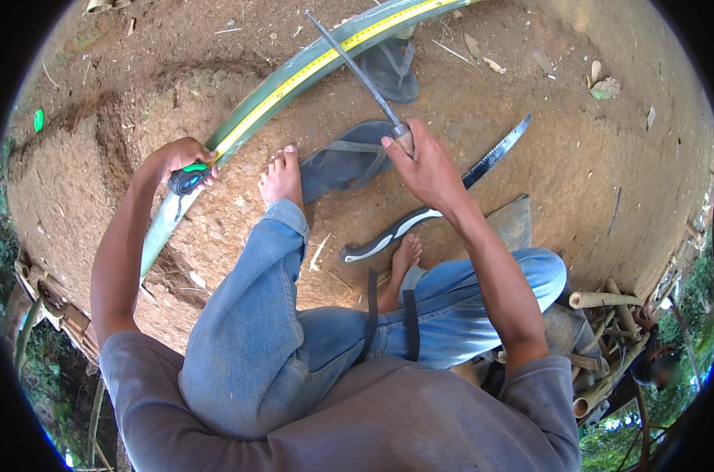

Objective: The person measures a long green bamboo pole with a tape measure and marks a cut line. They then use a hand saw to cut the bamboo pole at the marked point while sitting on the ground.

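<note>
Along a long green bamboo pole [243,118] lies the yellow blade of a tape measure [187,180]. My left hand [182,157] grips its black and green case against the pole. My right hand [429,164] is wrapped round the wooden handle of a long, thin, grey metal tool [355,69]. This tool's shaft points up and left, and its far end crosses above the tape and pole. A curved pruning saw [428,214] with a black and white handle lies on the ground below my right hand, near my bare foot.
One dark flip-flop [345,161] lies beside my other foot; a second flip-flop [392,69] lies farther off by the pole. Cut bamboo pieces [608,300] are heaped at the right, with a person [654,366] beyond them. A small green object [39,119] is at far left.
</note>
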Action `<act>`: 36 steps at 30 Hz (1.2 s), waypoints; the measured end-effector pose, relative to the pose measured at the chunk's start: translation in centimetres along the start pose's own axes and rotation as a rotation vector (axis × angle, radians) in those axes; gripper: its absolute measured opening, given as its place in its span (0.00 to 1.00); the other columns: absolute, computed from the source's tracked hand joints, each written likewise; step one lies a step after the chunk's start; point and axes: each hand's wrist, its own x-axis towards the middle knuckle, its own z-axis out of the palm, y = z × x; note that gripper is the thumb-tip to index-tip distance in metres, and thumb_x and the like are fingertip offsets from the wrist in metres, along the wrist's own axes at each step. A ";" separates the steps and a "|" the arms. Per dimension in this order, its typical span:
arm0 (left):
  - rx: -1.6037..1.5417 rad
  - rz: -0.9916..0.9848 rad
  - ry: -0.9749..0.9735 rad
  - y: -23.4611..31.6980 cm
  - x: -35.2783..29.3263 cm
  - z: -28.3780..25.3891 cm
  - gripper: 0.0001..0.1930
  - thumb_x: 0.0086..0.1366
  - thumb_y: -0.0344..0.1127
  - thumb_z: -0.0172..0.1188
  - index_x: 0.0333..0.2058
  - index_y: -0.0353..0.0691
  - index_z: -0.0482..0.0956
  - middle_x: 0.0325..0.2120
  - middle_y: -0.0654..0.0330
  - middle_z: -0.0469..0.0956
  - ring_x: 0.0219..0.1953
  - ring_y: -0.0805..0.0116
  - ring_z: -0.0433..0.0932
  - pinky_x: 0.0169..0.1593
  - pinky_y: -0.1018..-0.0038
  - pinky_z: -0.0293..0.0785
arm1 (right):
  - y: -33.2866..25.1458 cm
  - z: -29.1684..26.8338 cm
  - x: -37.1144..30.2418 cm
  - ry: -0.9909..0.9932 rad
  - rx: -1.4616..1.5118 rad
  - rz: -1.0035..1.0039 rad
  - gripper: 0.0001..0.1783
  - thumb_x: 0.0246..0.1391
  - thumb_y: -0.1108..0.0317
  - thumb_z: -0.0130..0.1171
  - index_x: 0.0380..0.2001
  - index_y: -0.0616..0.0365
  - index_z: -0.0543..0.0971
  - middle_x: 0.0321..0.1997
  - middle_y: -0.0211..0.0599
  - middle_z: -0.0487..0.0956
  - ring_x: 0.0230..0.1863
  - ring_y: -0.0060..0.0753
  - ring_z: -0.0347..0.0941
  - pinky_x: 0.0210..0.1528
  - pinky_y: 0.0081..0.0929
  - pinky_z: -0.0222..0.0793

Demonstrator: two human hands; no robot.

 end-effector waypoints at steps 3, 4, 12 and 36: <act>-0.002 0.011 -0.009 -0.2 0.2 -0.1 0.17 0.75 0.39 0.52 0.37 0.28 0.78 0.29 0.52 0.80 0.27 0.63 0.81 0.28 0.69 0.78 | 0.4 0.2 0.0 0.015 0.002 -0.018 0.25 0.65 0.49 0.58 0.44 0.65 0.72 0.26 0.52 0.75 0.29 0.54 0.75 0.35 0.46 0.67; -0.009 0.012 -0.020 -0.4 0.4 -0.3 0.16 0.75 0.39 0.52 0.37 0.28 0.78 0.29 0.52 0.80 0.27 0.64 0.81 0.28 0.69 0.78 | 0.5 0.3 0.1 0.022 0.002 -0.027 0.25 0.65 0.49 0.58 0.44 0.65 0.72 0.26 0.52 0.75 0.29 0.54 0.75 0.35 0.45 0.67; -0.009 0.020 -0.016 -0.4 0.4 -0.3 0.15 0.75 0.37 0.51 0.36 0.28 0.78 0.29 0.51 0.80 0.27 0.64 0.80 0.29 0.70 0.79 | 0.4 0.2 0.1 0.033 0.009 -0.027 0.25 0.65 0.49 0.58 0.43 0.64 0.72 0.25 0.53 0.75 0.28 0.56 0.74 0.34 0.46 0.66; 0.052 0.043 -0.009 0.1 -0.2 -0.2 0.17 0.75 0.38 0.53 0.37 0.25 0.81 0.31 0.48 0.82 0.30 0.62 0.83 0.36 0.68 0.82 | 0.6 0.5 0.3 0.036 -0.006 -0.037 0.25 0.65 0.49 0.57 0.39 0.64 0.70 0.23 0.54 0.73 0.26 0.56 0.72 0.32 0.47 0.64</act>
